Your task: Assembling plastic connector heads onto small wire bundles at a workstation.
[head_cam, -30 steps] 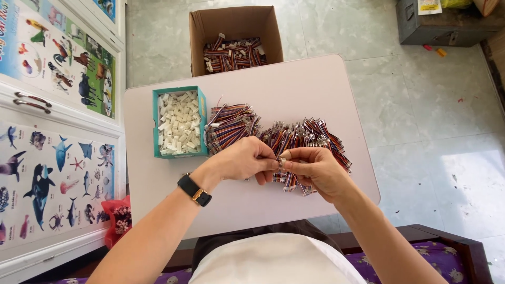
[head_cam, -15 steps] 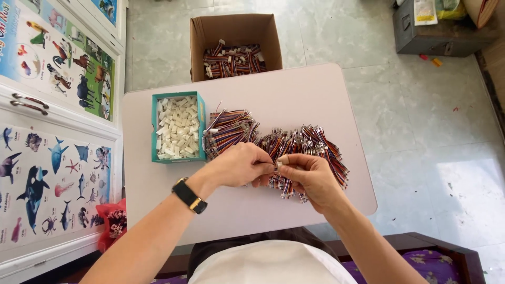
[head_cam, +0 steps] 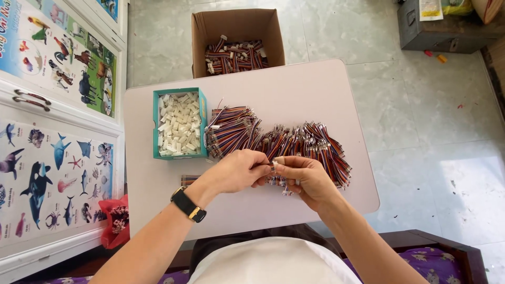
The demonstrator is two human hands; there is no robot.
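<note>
My left hand (head_cam: pixel 238 171) and my right hand (head_cam: pixel 305 179) meet over the middle of a pale pink table (head_cam: pixel 294 89). Between their fingertips they pinch a small wire lead with a white connector (head_cam: pixel 274 162). Just behind the hands lies a long heap of multicoloured wire leads (head_cam: pixel 279 139). A black watch is on my left wrist. To the left of the heap stands a teal tray (head_cam: pixel 156 126) filled with small white plastic connectors (head_cam: pixel 180 124).
A cardboard box (head_cam: pixel 236 23) with more wire bundles stands on the tiled floor beyond the table. White cabinet doors with animal posters (head_cam: pixel 52 131) line the left. A red bag (head_cam: pixel 117 218) sits by the cabinet. A grey metal box (head_cam: pixel 447 26) is at the far right.
Both hands stay together at the same spot over the wire heap, with only small finger movements. The view has shifted slightly.
</note>
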